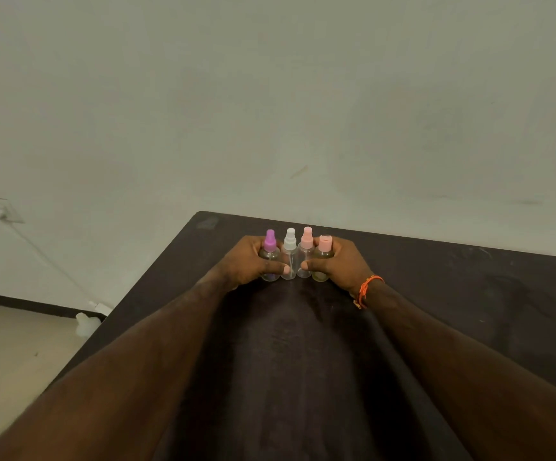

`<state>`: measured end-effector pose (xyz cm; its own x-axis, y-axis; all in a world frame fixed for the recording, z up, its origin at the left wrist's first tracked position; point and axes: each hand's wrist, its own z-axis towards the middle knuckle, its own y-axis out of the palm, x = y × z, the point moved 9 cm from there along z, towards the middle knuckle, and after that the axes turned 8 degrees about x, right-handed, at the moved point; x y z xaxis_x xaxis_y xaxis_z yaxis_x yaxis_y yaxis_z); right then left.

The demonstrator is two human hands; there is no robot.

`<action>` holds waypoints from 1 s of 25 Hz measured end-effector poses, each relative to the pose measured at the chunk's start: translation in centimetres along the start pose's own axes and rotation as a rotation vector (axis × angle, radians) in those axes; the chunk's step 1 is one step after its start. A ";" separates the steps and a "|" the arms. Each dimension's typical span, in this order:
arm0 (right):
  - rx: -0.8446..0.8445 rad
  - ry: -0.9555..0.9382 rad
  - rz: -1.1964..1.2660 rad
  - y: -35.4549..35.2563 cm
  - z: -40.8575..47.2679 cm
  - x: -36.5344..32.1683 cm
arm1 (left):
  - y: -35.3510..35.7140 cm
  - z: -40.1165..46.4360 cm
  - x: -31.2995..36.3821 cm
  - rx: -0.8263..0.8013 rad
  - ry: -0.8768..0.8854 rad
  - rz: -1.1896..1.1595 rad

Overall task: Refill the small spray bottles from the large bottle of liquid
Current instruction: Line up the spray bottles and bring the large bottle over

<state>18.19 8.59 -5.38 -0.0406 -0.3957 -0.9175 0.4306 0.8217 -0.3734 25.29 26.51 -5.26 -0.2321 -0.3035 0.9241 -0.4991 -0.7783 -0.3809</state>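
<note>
Several small clear spray bottles stand upright in a tight row on the dark table [436, 294]. From left to right they have a purple top [270, 241], a white top [290, 240], a pink spray top [307, 238] and a pink flat cap [324, 244]. My left hand [248, 262] wraps the purple-topped bottle from the left, thumb across the front. My right hand [341, 264] wraps the flat-capped bottle from the right, thumb pointing at the left thumb. Together the hands press the row from both sides. No large bottle is in view.
The table's far edge runs just behind the bottles, against a pale wall. Its left edge drops to a light floor, where a white plastic object [87, 324] stands by the skirting. An orange thread band [366, 289] is on my right wrist.
</note>
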 end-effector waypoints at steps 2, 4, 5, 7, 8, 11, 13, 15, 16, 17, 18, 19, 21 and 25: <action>-0.004 0.009 -0.010 -0.2 -2.6 -0.3 | 0.4 -2.5 0.1 -0.012 -0.018 0.008; -0.024 0.013 -0.026 -0.3 -5.5 -0.7 | 0.7 -5.2 0.3 -0.024 -0.030 0.032; -0.032 0.016 -0.024 -0.4 -7.0 -0.8 | 0.9 -6.5 0.4 -0.035 -0.033 0.044; -0.051 0.018 -0.013 -0.5 -10.1 -1.0 | 1.3 -9.5 0.6 -0.053 -0.035 0.047; -0.063 0.017 -0.011 -0.5 -11.6 -1.2 | 1.6 -11.0 0.7 -0.060 -0.035 0.042; -0.100 0.008 0.005 -0.5 -16.2 -1.9 | 2.1 -15.3 0.8 -0.072 -0.021 0.033; -0.109 0.006 0.010 -0.5 -18.8 -2.2 | 2.2 -17.7 0.8 -0.069 -0.012 0.054; -0.108 0.003 0.021 -0.5 -21.0 -2.5 | 2.4 -19.7 0.7 -0.059 -0.008 0.063; -0.105 0.000 0.024 -0.5 -21.8 -2.6 | 2.4 -20.5 0.7 -0.049 -0.006 0.068; -0.105 -0.005 0.024 -0.5 -22.5 -2.8 | 2.4 -21.1 0.7 -0.037 -0.004 0.079; -0.100 -0.005 0.024 -0.4 -22.9 -2.9 | 2.4 -21.5 0.8 -0.021 -0.005 0.092; -0.094 -0.008 0.024 -0.4 -23.2 -3.1 | 2.4 -21.8 0.8 -0.006 -0.012 0.099; -0.080 -0.011 0.012 -0.5 -23.3 -3.4 | 2.3 -21.9 0.7 0.013 -0.036 0.106; -0.067 -0.001 -0.025 -0.6 -22.9 -3.3 | 2.1 -21.4 0.3 -0.009 -0.049 0.144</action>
<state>-2.59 18.78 -5.29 -0.0496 -0.4173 -0.9074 0.3682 0.8369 -0.4050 6.32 36.54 -6.40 -0.2615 -0.4383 0.8599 -0.4706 -0.7200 -0.5101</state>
